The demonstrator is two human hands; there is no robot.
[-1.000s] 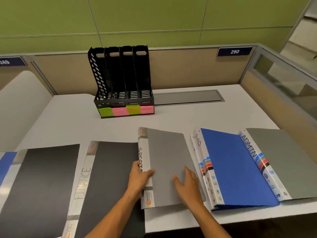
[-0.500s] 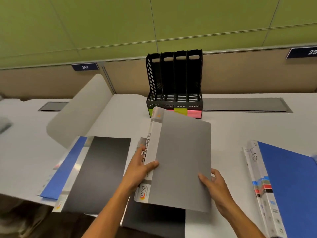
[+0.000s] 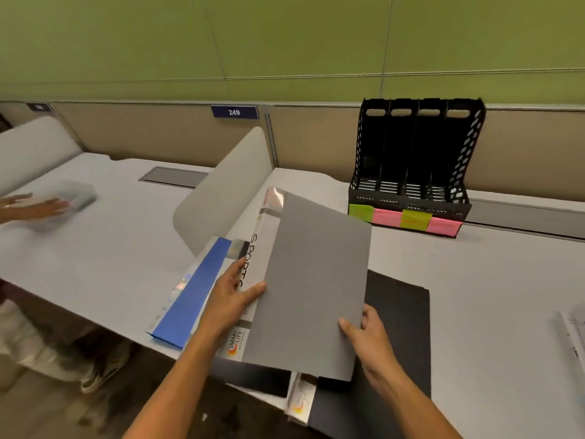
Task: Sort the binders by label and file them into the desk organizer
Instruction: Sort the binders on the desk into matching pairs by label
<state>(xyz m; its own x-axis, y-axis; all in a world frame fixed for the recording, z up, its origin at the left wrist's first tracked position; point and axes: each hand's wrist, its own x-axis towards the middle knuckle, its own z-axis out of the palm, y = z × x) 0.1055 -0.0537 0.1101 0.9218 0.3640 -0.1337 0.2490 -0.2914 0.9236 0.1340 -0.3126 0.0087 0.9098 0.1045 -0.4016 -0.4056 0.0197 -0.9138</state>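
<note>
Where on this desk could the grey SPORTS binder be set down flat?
Bare desk lies between the black binder and the desk organizer. More lies left of the blue binder. The near edge under both hands is crowded with binders.

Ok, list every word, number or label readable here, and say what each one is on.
"SPORTS": spine of the grey plastic binder held in both hands.
"SMART LIFE": logo at that spine's lower end.
"249": blue plate on the beige partition.
Green and pink sticky notes on the black desk organizer: writing too faint to read.
Black binder's spine: blurred, unreadable.
</note>
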